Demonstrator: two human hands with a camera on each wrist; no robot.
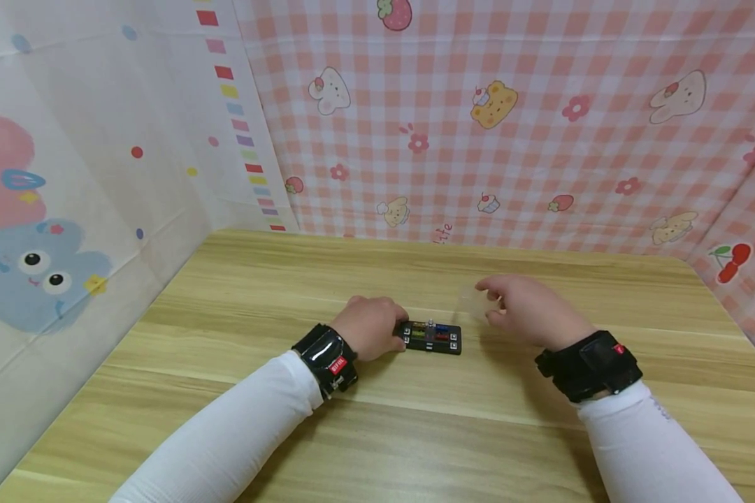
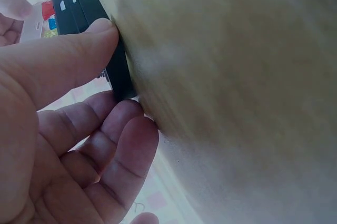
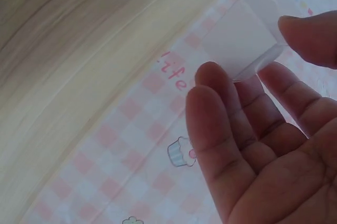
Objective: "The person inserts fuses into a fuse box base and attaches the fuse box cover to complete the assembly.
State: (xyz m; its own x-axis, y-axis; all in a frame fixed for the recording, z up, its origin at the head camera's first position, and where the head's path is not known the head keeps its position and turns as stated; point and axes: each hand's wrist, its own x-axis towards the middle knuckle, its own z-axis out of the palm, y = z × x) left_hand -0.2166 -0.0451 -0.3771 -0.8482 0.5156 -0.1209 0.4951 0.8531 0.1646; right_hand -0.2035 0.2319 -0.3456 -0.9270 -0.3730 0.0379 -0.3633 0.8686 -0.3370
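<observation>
A small black fuse block (image 1: 442,346) lies on the wooden table, with coloured blade fuses in its middle and silver screw terminals at both ends. My left hand (image 1: 368,328) pinches its left end; in the left wrist view the thumb presses one side of the black base (image 2: 84,10) and curled fingers lie against the other. To the right of the block and raised over the table, my right hand (image 1: 531,307) holds a clear plastic cover (image 3: 239,39) between thumb and fingers. The cover looks faint in the head view, its open side hard to make out.
Wood-grain table (image 1: 377,447) surrounds the block. Behind it hangs a pink checked cloth (image 1: 453,168) with cartoon prints, and at the left a white patterned cloth (image 1: 163,188). Black bands (image 1: 591,367) with cameras sit on both wrists over white sleeves.
</observation>
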